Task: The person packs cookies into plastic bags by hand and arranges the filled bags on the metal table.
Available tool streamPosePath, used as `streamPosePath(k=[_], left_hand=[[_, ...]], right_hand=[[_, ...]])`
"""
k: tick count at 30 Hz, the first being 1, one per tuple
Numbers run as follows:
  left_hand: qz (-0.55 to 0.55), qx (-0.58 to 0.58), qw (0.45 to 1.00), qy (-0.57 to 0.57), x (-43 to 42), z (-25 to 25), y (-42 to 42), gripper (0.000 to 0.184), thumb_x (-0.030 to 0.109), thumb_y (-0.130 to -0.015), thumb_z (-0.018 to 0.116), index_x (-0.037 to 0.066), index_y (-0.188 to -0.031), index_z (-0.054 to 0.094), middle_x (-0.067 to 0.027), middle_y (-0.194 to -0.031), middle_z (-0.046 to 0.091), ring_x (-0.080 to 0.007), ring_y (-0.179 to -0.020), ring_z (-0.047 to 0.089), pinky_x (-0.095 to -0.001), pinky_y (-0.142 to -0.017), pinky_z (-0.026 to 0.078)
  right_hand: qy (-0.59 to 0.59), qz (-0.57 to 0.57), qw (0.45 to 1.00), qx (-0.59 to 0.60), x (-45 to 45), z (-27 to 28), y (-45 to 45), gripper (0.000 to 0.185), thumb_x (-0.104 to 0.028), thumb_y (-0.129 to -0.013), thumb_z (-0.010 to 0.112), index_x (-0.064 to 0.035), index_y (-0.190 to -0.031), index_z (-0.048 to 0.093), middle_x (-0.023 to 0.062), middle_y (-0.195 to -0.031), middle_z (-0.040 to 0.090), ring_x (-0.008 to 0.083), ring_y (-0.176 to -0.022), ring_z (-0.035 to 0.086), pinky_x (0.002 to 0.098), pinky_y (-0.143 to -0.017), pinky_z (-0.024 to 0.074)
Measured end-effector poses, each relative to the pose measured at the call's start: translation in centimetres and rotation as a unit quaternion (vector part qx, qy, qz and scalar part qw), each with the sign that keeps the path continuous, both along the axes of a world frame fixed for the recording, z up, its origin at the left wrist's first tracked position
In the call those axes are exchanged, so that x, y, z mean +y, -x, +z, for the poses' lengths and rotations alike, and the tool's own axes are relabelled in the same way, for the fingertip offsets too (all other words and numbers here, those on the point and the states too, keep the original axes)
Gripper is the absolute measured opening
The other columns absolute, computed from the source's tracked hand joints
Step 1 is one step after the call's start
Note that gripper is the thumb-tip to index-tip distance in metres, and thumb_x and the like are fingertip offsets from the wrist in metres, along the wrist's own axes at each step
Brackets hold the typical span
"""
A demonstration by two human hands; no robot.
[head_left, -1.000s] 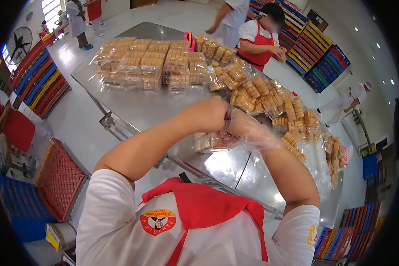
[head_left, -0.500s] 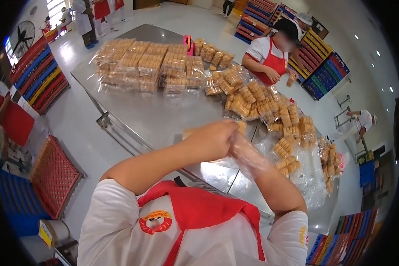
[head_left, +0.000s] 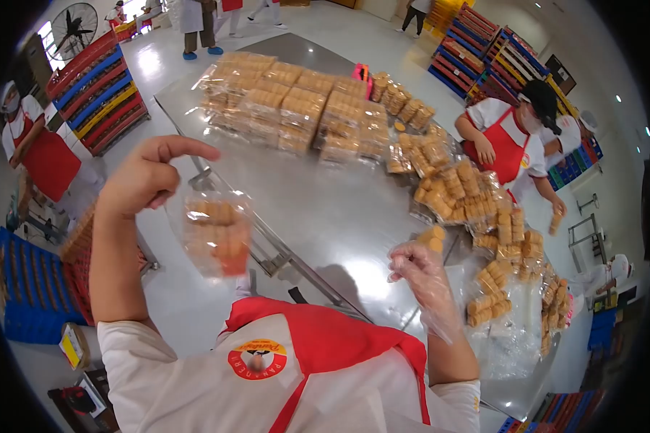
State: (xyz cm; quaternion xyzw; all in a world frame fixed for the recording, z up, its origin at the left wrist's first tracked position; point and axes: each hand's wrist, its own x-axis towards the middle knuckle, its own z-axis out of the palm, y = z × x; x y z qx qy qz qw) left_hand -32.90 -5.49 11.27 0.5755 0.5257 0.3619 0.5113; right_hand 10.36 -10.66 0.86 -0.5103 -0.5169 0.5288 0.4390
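- Left hand (head_left: 139,177): bare, forefinger stretched out and the other fingers curled, gripping nothing that shows.
- Pack (head_left: 218,232): blurred, filled with biscuits, seemingly in the air past the near edge of the table (head_left: 318,206), between 4 and 5 o'clock from the left hand. A gap shows between it and the fingertip; whether it is sealed I cannot tell.
- Right hand (head_left: 421,270): in clear plastic, fingers bent and thumb close, a narrow shape; whether it pinches anything I cannot tell.
- Roll (head_left: 432,237): biscuits just beside the right hand, near 12 o'clock; touching or not is unclear.
- Done, it seems: the stack (head_left: 300,108) of filled packs, in neat rows, 11 o'clock from the right hand. The blurred pack looks filled too, but is off the stack.
- Left, it seems: the heap (head_left: 458,191) of rolls from 1 o'clock round to 3, a large share, so the work looks partway along.
- Film (head_left: 513,357): clear, at 4 o'clock from the right hand.
- Co-worker (head_left: 502,144): beyond the heap, 1 o'clock.
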Motion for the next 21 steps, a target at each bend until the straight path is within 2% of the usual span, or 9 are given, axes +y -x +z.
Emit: streamPosePath(k=[3,4,7,10,13,14,18,20,21], left_hand=[[0.067,0.226,0.970,-0.061,3.0,0.8,6.0,0.068,-0.007,-0.055,0.041,-0.004,-0.119,0.065,-0.0125,-0.098,0.071,-0.0063,-0.037,0.044,-0.0227,-0.038,0.037],[0.060,0.259,0.960,-0.084,5.1,0.1,8.9,0.067,-0.008,-0.058,0.040,-0.001,-0.120,0.066,-0.0109,-0.096,0.070,-0.0082,-0.043,0.049,-0.0247,-0.040,0.039],[0.083,0.384,0.917,-0.075,12.1,-0.4,15.9,0.065,-0.009,-0.063,0.042,-0.002,-0.124,0.063,-0.0127,-0.106,0.070,-0.0162,-0.061,0.062,-0.0277,-0.053,0.049],[0.070,0.492,0.839,-0.223,20.9,-2.8,22.5,0.064,-0.009,-0.067,0.043,-0.002,-0.129,0.059,-0.0177,-0.121,0.066,-0.0287,-0.093,0.069,-0.0335,-0.081,0.054],[0.099,0.455,0.855,-0.228,27.4,-2.4,23.7,0.064,-0.008,-0.070,0.045,0.000,-0.133,0.056,-0.0223,-0.133,0.059,-0.0354,-0.121,0.058,-0.0376,-0.104,0.044],[0.109,0.456,0.830,-0.302,30.6,-4.3,25.3,0.059,-0.007,-0.073,0.050,0.004,-0.130,0.059,-0.0178,-0.132,0.060,-0.0346,-0.124,0.056,-0.0391,-0.104,0.044],[0.171,0.360,0.811,-0.427,37.3,-10.8,27.5,0.046,0.000,-0.085,0.056,0.009,-0.129,0.060,-0.0124,-0.134,0.059,-0.0348,-0.118,0.059,-0.0400,-0.100,0.048],[0.166,0.370,0.789,-0.462,37.7,-15.7,27.6,0.047,-0.003,-0.084,0.054,0.010,-0.129,0.059,-0.0116,-0.134,0.060,-0.0341,-0.115,0.060,-0.0408,-0.097,0.050],[0.168,0.344,0.819,-0.428,37.7,-18.7,27.6,0.049,-0.006,-0.083,0.051,0.011,-0.129,0.059,-0.0107,-0.134,0.060,-0.0340,-0.113,0.061,-0.0412,-0.093,0.052]], right_hand=[[-0.006,-0.039,0.997,-0.064,5.4,-6.0,1.3,0.016,-0.015,-0.093,0.065,0.0001,-0.098,0.064,0.0031,-0.089,0.060,0.0129,-0.075,0.058,0.0291,-0.061,0.0532],[0.016,-0.078,0.996,-0.046,6.9,-7.8,2.1,0.015,-0.015,-0.093,0.065,-0.0006,-0.098,0.064,0.0030,-0.088,0.060,0.0126,-0.074,0.058,0.0285,-0.060,0.0530],[0.066,-0.167,0.984,-0.009,11.3,-11.4,5.3,0.013,-0.014,-0.093,0.064,-0.0025,-0.100,0.064,0.0027,-0.087,0.059,0.0121,-0.071,0.057,0.0269,-0.057,0.0526],[0.121,-0.216,0.969,-0.020,13.6,-14.4,7.8,0.011,-0.012,-0.094,0.062,-0.0034,-0.100,0.063,0.0030,-0.085,0.059,0.0111,-0.067,0.057,0.0249,-0.053,0.0512],[0.088,-0.221,0.966,-0.099,14.3,-17.2,8.0,0.015,-0.017,-0.093,0.064,-0.0037,-0.099,0.061,0.0041,-0.086,0.059,0.0126,-0.066,0.058,0.0246,-0.049,0.0502],[0.086,-0.267,0.956,-0.085,14.4,-17.7,8.0,0.013,-0.016,-0.094,0.063,-0.0034,-0.098,0.061,0.0037,-0.082,0.058,0.0120,-0.062,0.057,0.0242,-0.046,0.0485],[0.054,-0.405,0.912,-0.045,14.3,-18.2,8.4,0.009,-0.010,-0.095,0.058,-0.0014,-0.094,0.061,0.0033,-0.071,0.056,0.0095,-0.052,0.052,0.0224,-0.040,0.0425],[0.031,-0.442,0.895,-0.041,14.4,-18.3,9.0,0.009,-0.008,-0.095,0.057,-0.0006,-0.093,0.061,0.0035,-0.070,0.056,0.0092,-0.050,0.051,0.0224,-0.038,0.0408],[0.032,-0.443,0.894,-0.048,14.4,-18.3,9.1,0.008,-0.008,-0.095,0.057,-0.0006,-0.093,0.061,0.0035,-0.069,0.056,0.0092,-0.049,0.051,0.0223,-0.038,0.0406]])
